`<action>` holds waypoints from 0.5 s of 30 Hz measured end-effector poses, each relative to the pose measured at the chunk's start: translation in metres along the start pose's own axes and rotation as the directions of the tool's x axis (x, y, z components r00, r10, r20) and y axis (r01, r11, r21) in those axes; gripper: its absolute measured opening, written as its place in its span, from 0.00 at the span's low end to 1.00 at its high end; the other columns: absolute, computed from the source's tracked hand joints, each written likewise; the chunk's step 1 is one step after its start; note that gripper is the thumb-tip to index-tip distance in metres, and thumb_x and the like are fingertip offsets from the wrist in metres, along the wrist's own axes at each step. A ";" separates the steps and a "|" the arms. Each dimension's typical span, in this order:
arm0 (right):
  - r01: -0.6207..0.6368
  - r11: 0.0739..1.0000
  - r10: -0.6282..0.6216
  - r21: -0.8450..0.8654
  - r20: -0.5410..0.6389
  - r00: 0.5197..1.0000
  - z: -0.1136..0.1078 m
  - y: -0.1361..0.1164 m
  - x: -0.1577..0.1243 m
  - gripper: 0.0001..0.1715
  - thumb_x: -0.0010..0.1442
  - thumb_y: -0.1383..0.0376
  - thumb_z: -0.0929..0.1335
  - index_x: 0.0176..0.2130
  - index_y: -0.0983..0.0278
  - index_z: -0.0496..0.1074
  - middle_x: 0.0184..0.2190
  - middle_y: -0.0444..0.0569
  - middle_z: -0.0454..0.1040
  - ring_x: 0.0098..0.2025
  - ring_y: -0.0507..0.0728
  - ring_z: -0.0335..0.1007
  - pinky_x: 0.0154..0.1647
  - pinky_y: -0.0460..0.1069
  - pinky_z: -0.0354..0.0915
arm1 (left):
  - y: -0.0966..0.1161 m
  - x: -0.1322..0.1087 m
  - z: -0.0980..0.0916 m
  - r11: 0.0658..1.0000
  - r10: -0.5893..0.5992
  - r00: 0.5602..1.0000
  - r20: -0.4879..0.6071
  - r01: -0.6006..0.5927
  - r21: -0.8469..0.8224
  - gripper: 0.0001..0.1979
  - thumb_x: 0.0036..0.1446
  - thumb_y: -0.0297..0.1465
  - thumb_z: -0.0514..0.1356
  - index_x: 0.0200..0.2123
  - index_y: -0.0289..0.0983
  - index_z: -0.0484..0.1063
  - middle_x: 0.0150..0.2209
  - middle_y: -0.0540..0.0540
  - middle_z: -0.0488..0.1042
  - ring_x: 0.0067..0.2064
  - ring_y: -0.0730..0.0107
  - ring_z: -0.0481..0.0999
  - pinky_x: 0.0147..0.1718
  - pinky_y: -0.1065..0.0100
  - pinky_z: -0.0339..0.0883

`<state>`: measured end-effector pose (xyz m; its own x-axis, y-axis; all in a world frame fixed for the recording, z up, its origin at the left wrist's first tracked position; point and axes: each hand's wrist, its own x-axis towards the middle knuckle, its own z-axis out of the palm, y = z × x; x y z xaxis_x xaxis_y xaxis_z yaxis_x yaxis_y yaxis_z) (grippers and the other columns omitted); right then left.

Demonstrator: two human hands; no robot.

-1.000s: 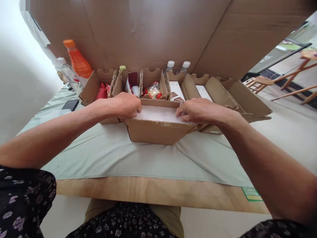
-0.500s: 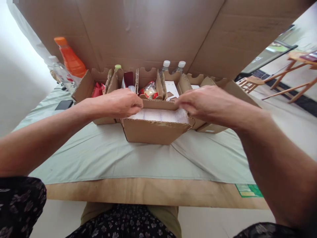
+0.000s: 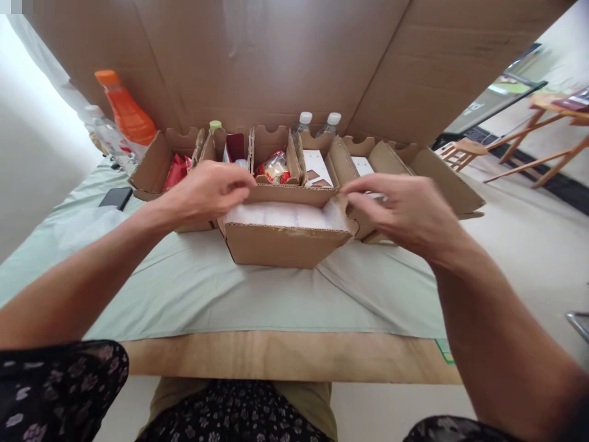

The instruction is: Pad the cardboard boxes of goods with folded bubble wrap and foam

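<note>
A small cardboard box (image 3: 276, 245) stands at the middle of the table, lined or filled with whitish translucent plastic (image 3: 285, 215). My left hand (image 3: 207, 190) hovers over its back left corner with curved fingers and the thumb held apart. At the back right corner is my right hand (image 3: 396, 202), thumb and index finger separated near the plastic's edge. Neither hand shows anything held in it. Just behind the box, one compartment holds a red and clear food packet (image 3: 276, 169), and another a white card (image 3: 317, 169) with brown shapes.
Cardboard compartments line the back, one with a red packet (image 3: 175, 172). An orange bottle (image 3: 131, 113) and clear bottles stand behind them. On the left lie a black phone (image 3: 116, 197) and a crumpled clear bag (image 3: 87, 227). A tall cardboard panel (image 3: 276, 61) rises behind.
Both hands have loosened from tighter finger closures and drawn slightly away from the box's corners. The box stays in place. A clear bag now shows at the left.
</note>
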<state>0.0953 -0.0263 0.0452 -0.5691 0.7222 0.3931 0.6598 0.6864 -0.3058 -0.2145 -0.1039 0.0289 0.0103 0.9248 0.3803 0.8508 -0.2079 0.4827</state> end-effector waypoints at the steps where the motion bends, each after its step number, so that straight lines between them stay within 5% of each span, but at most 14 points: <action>1: -0.069 0.996 0.078 0.057 -0.180 0.981 -0.001 0.005 -0.017 0.11 0.67 0.62 0.67 0.39 0.61 0.80 0.38 0.49 0.83 0.36 0.54 0.76 0.42 0.50 0.69 | -0.005 -0.018 -0.002 0.999 -0.015 0.994 -0.105 0.010 -0.048 0.18 0.62 0.40 0.58 0.43 0.32 0.80 0.38 0.48 0.81 0.40 0.67 0.80 0.49 0.59 0.73; 3: -0.172 0.964 0.232 0.202 -0.324 0.917 0.011 0.016 -0.047 0.14 0.67 0.57 0.69 0.45 0.62 0.80 0.41 0.53 0.83 0.39 0.55 0.78 0.44 0.51 0.71 | -0.017 -0.055 0.008 0.980 -0.127 0.920 -0.370 0.059 -0.190 0.22 0.65 0.43 0.58 0.53 0.32 0.76 0.47 0.43 0.80 0.50 0.61 0.80 0.56 0.53 0.71; 4: -0.186 0.939 0.273 0.290 -0.295 0.916 0.024 0.021 -0.058 0.19 0.66 0.53 0.70 0.49 0.62 0.79 0.46 0.56 0.82 0.43 0.57 0.78 0.46 0.53 0.73 | -0.025 -0.070 0.020 0.961 -0.180 0.893 -0.412 0.071 -0.267 0.27 0.65 0.45 0.60 0.58 0.32 0.72 0.53 0.39 0.78 0.55 0.56 0.78 0.60 0.50 0.69; 7: -0.181 0.855 0.269 0.487 -0.117 0.956 0.079 0.024 -0.068 0.43 0.63 0.41 0.68 0.66 0.64 0.66 0.64 0.62 0.70 0.62 0.65 0.71 0.60 0.62 0.70 | -0.041 -0.094 0.070 0.858 -0.276 0.934 -0.226 0.133 -0.497 0.45 0.57 0.49 0.67 0.71 0.37 0.57 0.71 0.35 0.62 0.69 0.44 0.65 0.67 0.44 0.61; 10: -0.168 0.782 0.326 0.601 -0.164 0.931 0.124 0.011 -0.063 0.49 0.65 0.37 0.63 0.70 0.65 0.59 0.71 0.62 0.61 0.71 0.67 0.59 0.71 0.65 0.57 | -0.037 -0.090 0.110 0.778 -0.291 0.942 -0.165 0.133 -0.614 0.45 0.59 0.47 0.67 0.73 0.40 0.53 0.74 0.37 0.56 0.75 0.47 0.54 0.73 0.44 0.47; 15: -0.145 0.724 0.386 0.674 -0.223 0.895 0.131 -0.022 -0.090 0.44 0.68 0.43 0.64 0.72 0.64 0.57 0.72 0.61 0.58 0.73 0.67 0.56 0.73 0.65 0.55 | -0.004 -0.110 0.113 0.744 -0.302 0.934 -0.190 0.107 -0.659 0.41 0.63 0.43 0.64 0.74 0.43 0.51 0.75 0.40 0.54 0.76 0.49 0.51 0.74 0.44 0.43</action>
<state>0.0677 -0.0948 -0.0975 -0.1454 0.8926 0.4268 0.2298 0.4501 -0.8629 -0.1594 -0.1686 -0.1037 -0.3471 0.8663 0.3592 0.2878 -0.2662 0.9200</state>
